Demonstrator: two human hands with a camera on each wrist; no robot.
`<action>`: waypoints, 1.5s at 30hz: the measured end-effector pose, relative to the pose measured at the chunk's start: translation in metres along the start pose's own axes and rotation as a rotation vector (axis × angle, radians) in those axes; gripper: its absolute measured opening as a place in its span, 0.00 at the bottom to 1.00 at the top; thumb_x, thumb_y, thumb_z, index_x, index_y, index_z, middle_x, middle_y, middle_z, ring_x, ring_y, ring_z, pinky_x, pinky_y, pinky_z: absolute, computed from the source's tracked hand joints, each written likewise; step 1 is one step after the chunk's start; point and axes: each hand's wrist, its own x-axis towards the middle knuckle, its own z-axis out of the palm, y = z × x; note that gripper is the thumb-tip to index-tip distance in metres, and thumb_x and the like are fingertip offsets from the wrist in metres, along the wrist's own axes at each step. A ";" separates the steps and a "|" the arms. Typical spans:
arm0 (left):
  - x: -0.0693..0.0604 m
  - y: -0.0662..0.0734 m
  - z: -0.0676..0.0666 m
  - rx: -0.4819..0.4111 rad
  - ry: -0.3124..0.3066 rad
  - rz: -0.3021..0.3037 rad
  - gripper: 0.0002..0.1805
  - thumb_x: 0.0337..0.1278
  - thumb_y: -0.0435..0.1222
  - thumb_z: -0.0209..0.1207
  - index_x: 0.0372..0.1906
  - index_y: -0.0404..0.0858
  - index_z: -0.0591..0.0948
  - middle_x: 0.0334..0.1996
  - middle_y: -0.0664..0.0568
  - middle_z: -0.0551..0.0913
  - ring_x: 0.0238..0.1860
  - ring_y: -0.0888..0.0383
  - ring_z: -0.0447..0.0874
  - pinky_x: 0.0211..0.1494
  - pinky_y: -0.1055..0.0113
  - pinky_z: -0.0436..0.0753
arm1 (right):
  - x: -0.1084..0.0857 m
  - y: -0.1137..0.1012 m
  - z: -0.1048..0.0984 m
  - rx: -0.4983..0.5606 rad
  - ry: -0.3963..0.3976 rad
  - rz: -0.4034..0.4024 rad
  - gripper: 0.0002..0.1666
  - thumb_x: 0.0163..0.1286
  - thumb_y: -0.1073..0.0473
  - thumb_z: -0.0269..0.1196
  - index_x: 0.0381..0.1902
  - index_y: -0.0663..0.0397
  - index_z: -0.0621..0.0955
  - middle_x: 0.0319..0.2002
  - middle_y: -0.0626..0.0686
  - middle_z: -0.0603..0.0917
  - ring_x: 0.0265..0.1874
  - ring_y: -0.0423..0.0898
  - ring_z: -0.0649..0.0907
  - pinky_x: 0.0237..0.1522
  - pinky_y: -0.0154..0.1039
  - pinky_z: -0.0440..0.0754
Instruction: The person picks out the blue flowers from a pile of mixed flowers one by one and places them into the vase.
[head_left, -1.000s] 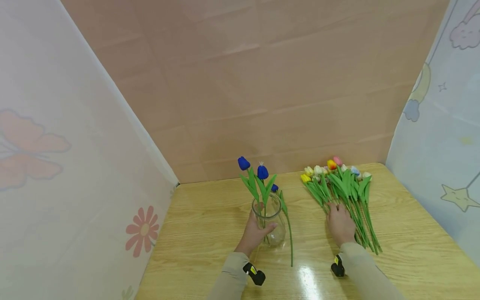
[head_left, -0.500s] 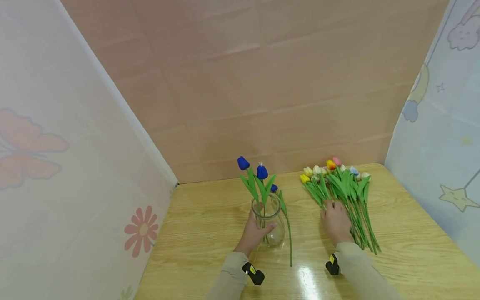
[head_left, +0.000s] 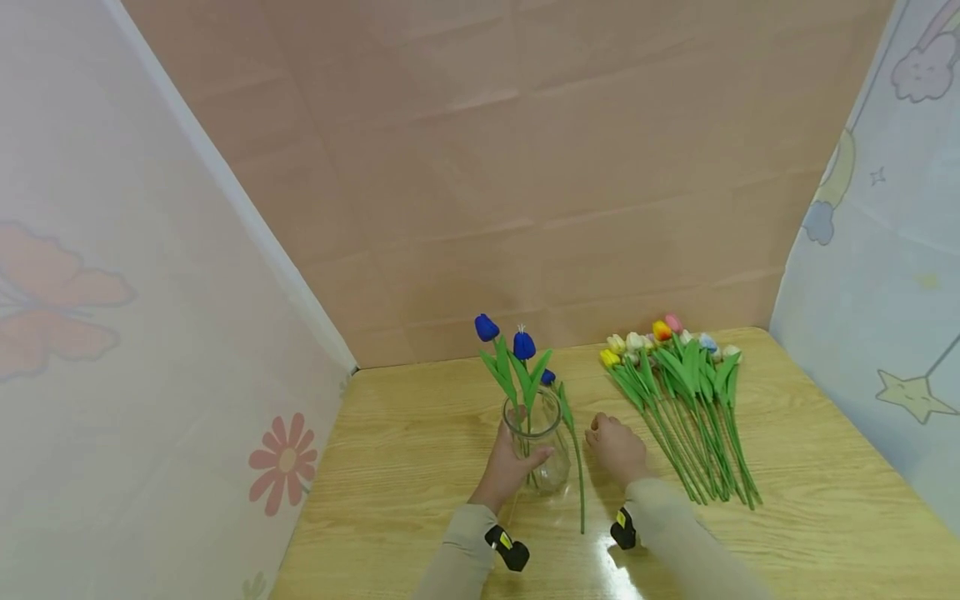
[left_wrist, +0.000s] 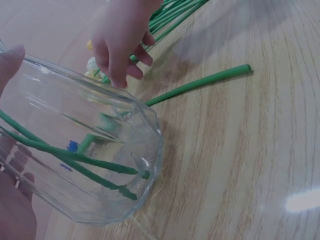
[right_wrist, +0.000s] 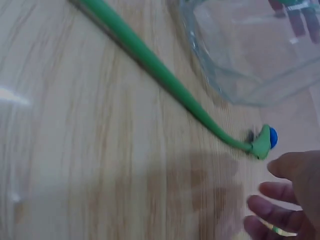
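My left hand [head_left: 504, 471] grips a clear glass vase [head_left: 553, 473] round its side, thumb across the front. Inside it stand two blue tulips [head_left: 524, 344] with green leaves; through the glass in the left wrist view, their stems [left_wrist: 100, 163] cross near the bottom. Just right of the vase, a third blue tulip lies on the table, its green stem [head_left: 582, 492] toward me and its bloom [head_left: 548, 377] partly behind the vase. My right hand [head_left: 618, 450] hovers beside that stem, holding nothing. Its fingers [right_wrist: 272, 210] are loosely bent and spread apart in the right wrist view.
A spread bunch of tulips [head_left: 693, 400], with yellow, white, orange, pink and pale blue blooms, lies on the right of the wooden table [head_left: 405, 467]. A brown backdrop [head_left: 480, 208] rises behind the table, and patterned panels stand at both sides.
My right hand has left the bunch of tulips and moved left, close to the loose blue tulip. The left hand and vase have stayed in place.
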 end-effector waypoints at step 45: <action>-0.001 0.003 -0.002 -0.003 0.011 -0.032 0.49 0.55 0.47 0.67 0.76 0.51 0.52 0.74 0.50 0.58 0.75 0.43 0.50 0.70 0.34 0.53 | -0.020 -0.033 -0.046 0.719 0.907 -0.415 0.11 0.67 0.75 0.56 0.47 0.70 0.76 0.25 0.55 0.74 0.24 0.33 0.68 0.27 0.28 0.65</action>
